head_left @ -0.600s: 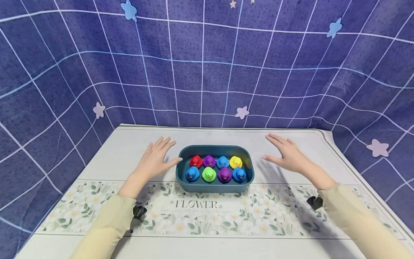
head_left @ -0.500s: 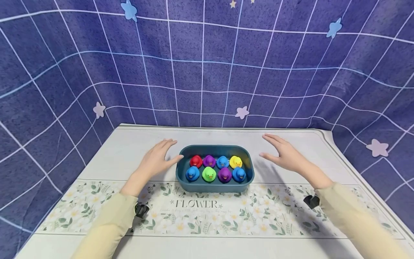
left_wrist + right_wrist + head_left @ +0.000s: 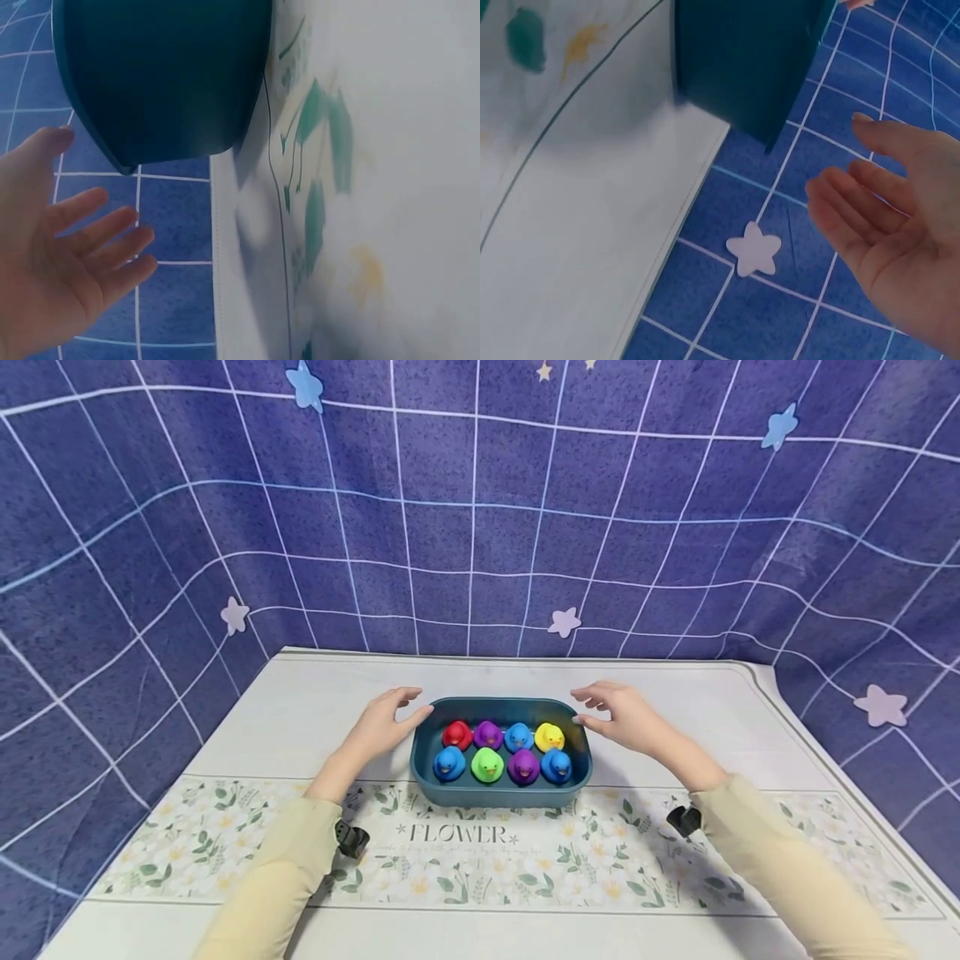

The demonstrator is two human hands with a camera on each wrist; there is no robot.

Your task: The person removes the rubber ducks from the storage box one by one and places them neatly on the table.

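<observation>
A dark teal tray (image 3: pixel 495 797) stands on the table, holding two rows of toy ducks. In the back row are a red duck (image 3: pixel 457 735), a purple duck (image 3: pixel 488 734), a blue duck (image 3: pixel 518 737) and a yellow duck (image 3: pixel 549 737); a green duck (image 3: pixel 487 765) sits in the front row among blue and purple ones. My left hand (image 3: pixel 381 725) hovers at the tray's left end, thumb near the rim. At the right end, my right hand (image 3: pixel 624 718) has its thumb over the rim. In both wrist views the fingers are loosely bent and hold nothing; the left palm (image 3: pixel 60 292) faces the tray.
The white table cover (image 3: pixel 675 685) has a floral strip (image 3: pixel 600 860) along its front part, printed FLOWER. Behind and at both sides hangs a blue gridded curtain (image 3: pixel 435 543) with star shapes. A black camera (image 3: pixel 351 839) sits on the left wrist, another camera (image 3: pixel 684 820) on the right.
Both hands have moved inward toward the tray's ends, the right one farther. Their fingers are more bent than before. Tray and ducks stay in place, while the view has shifted slightly.
</observation>
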